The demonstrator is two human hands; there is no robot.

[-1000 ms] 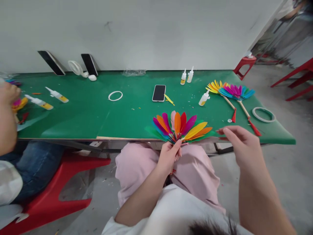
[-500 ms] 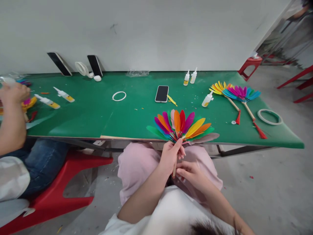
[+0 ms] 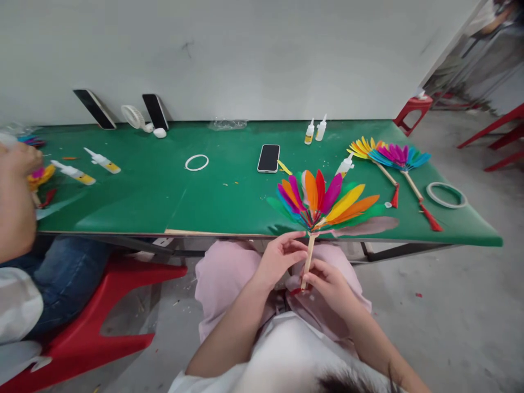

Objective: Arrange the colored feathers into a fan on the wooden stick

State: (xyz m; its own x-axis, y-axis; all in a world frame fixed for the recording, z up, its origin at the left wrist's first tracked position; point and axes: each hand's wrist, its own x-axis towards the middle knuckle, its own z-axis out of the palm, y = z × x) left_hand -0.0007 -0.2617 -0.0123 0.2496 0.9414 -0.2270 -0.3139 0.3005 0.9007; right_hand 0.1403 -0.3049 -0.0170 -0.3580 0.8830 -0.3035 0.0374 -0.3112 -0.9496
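Observation:
A feather fan [image 3: 323, 199] of many colours stands upright over my lap, its feathers spread above the table's front edge. My right hand [image 3: 329, 281] pinches the lower part of its pale wooden handle. Just left of the handle is my left hand [image 3: 284, 256], fingers apart and bent loosely near the feather bases; whether a fingertip touches the handle is hard to see. Behind the feathers a glue bottle [image 3: 346, 164] is partly hidden. Two finished-looking feather fans [image 3: 403, 158] with red tassels lie at the right of the table.
The green table [image 3: 135, 202] meets a pale wall. On it are a phone [image 3: 268, 159], a yellow feather [image 3: 284, 167], a white ring [image 3: 196, 162], a tape roll [image 3: 446, 195] and more glue bottles [image 3: 309, 132]. At the left, another person's arm [image 3: 16, 196] works above a red stool [image 3: 102, 327].
My right hand has taken hold of the handle's lower end, and my left hand has loosened from its top. The fan has shifted right and tilted right.

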